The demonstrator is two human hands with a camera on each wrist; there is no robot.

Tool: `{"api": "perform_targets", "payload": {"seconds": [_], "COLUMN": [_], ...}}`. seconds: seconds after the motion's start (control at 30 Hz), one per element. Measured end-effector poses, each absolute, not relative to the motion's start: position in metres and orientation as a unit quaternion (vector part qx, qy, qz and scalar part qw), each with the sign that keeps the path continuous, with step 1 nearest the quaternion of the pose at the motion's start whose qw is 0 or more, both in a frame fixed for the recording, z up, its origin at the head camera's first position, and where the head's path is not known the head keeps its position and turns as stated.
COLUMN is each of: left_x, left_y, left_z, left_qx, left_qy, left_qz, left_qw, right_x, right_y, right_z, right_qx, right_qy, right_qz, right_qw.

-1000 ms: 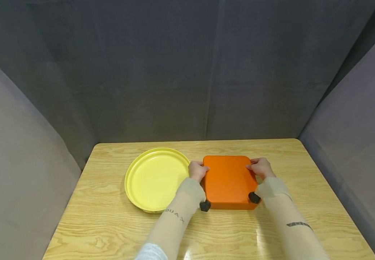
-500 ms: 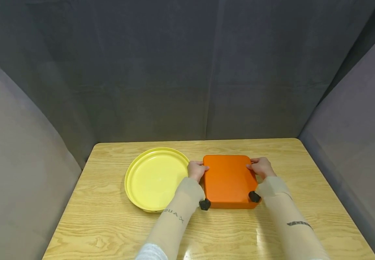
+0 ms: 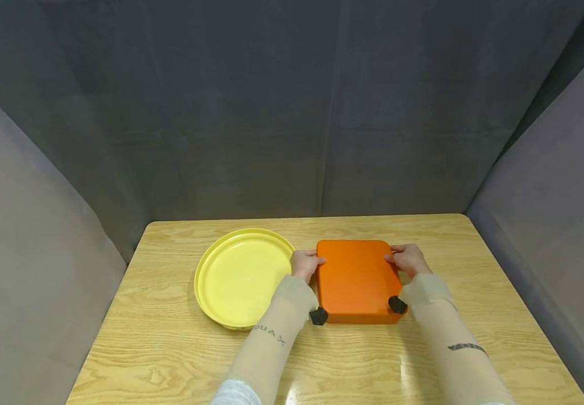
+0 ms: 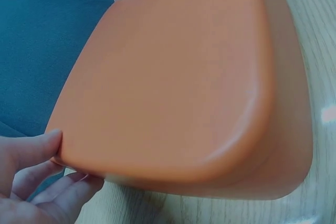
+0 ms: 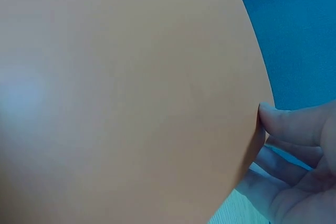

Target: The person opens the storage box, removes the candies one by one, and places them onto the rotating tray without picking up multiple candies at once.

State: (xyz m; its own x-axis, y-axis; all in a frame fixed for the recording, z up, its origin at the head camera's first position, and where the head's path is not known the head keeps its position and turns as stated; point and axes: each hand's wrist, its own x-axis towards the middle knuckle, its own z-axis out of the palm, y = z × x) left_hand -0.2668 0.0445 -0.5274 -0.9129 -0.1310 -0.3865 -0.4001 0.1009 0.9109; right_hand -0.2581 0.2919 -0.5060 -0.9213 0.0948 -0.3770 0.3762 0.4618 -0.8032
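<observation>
Looks most like a small booth, maybe in a lab; hard to tell. Has a big dark cloth (image 3: pixel 241 112) with creases across the back and pale grey walls (image 3: pixel 34 225) on the left and right. Has a plain wooden tabletop (image 3: pixel 165 360) in between. Shows matching tan sleeves (image 3: pixel 278 315) with black lumps (image 3: pixel 318 316) at the ends, more like test gear than home clothes.

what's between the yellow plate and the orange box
In the head view, the person's left grip lies between the yellow plate and the orange box, pinching the box's edge, with its beige sleeve nearer the camera.
</observation>
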Motion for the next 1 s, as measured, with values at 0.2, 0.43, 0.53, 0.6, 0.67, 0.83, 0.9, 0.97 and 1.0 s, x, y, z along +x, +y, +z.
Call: {"api": "perform_targets", "payload": {"seconds": [0.2,0.43,0.53,0.6,0.67,0.83,0.9,0.97,1.0], "left_x": [-0.2662,-0.2656,-0.2649,-0.2646,-0.2646,-0.2639,-0.263,-0.2622,-0.262], "left_y": [0.0422,0.0399,0.0401,0.0403,0.0405,0.0397,0.0389,0.0383,0.0382], "left_z": [-0.5277,-0.5276,-0.5279,-0.5286,-0.5297,-0.5303,-0.5291,-0.5281,-0.5276], "left_qx": [-0.184,-0.191,-0.189,-0.189,-0.19,-0.195,-0.2,-0.205,-0.206], "left_qy": [0.726,0.708,0.703,0.699,0.695,0.684,0.684,0.681,0.681], "left_qz": [0.652,0.667,0.672,0.676,0.681,0.688,0.686,0.686,0.686], "left_qw": [0.118,0.134,0.133,0.133,0.134,0.143,0.148,0.152,0.154], "right_x": [-0.2577,-0.2571,-0.2564,-0.2563,-0.2562,-0.2557,-0.2553,-0.2547,-0.2543], "right_y": [0.2934,0.2956,0.2966,0.2977,0.2984,0.3008,0.3011,0.3005,0.3005], "right_z": [-0.5067,-0.5053,-0.5047,-0.5054,-0.5061,-0.5066,-0.5062,-0.5056,-0.5053], "right_qx": [0.138,0.134,0.131,0.127,0.124,0.117,0.116,0.115,0.115], "right_qy": [0.832,0.827,0.822,0.822,0.823,0.822,0.819,0.817,0.814], "right_qz": [-0.516,-0.525,-0.531,-0.532,-0.531,-0.534,-0.538,-0.542,-0.545], "right_qw": [0.149,0.153,0.156,0.157,0.157,0.161,0.162,0.163,0.165]}}
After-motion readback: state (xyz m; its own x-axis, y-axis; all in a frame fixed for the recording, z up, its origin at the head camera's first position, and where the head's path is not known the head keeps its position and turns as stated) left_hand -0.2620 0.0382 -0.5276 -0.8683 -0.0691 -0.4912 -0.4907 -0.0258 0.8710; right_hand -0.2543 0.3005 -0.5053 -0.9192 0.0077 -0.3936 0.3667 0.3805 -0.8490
